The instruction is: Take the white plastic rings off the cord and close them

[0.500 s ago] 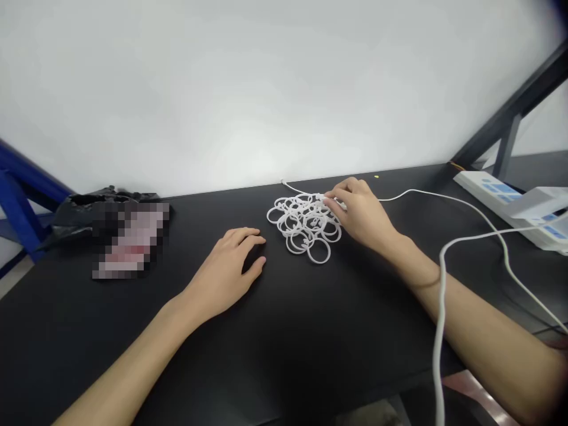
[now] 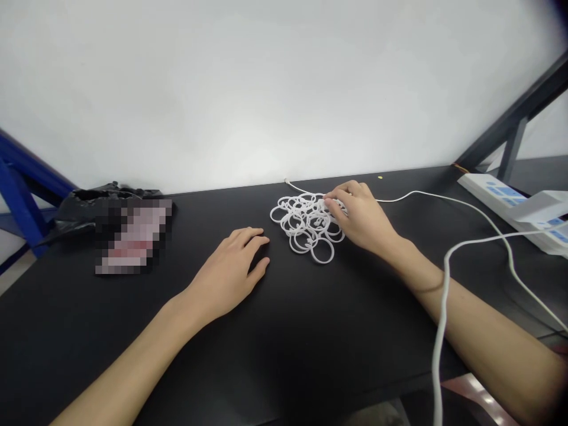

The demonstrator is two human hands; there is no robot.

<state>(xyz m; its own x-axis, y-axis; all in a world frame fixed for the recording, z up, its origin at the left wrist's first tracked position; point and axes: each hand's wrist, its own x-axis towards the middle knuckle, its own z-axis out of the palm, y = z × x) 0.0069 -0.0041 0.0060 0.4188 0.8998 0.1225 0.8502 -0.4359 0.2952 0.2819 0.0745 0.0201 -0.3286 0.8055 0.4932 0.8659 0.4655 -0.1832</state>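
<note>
A pile of thin white plastic rings [image 2: 322,261] with small clasp-like bits lies on the black table [image 2: 275,355]. My right hand [image 2: 357,216] is at the pile's upper right edge, thumb and forefinger pinched together on one white ring there; the fingers partly hide it. To the left of the pile rests my left hand [image 2: 228,269], palm down on the tabletop. Its fingers are loosely spread, hold nothing and stay apart from the rings.
A white cable [image 2: 444,296] loops in front of my right forearm. Another thin white cord [image 2: 417,192] runs behind the hand. At right sits a white power strip [image 2: 499,192]. A black plastic bag [image 2: 80,210] and a pixelated packet [image 2: 137,236] lie left, near a blue frame [image 2: 24,207].
The view has shifted slightly, so most things appear a little farther right. My right fingers are a bit lower over the pile's edge; my left hand stays put.
</note>
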